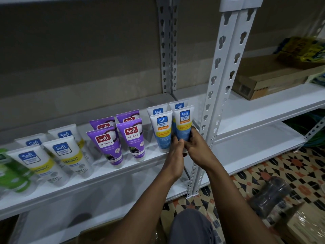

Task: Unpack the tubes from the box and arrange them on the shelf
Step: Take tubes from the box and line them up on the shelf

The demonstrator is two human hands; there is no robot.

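Right hand (197, 147) and left hand (175, 155) grip the cap end of a blue tube (184, 124), upright at the front right corner of the shelf (133, 166) beside matching tubes (161, 131). Light, soft-walled and probably slick, it seems best held low, by the firm cap.

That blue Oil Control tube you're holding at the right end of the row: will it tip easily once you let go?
Probably tippy: the blue tube stands cap-down with its wide crimped end on top, like the neighbouring tube. It is likely light and squeezable; the right hand and left hand hold only its lower end. A nudge could topple the close-packed row.
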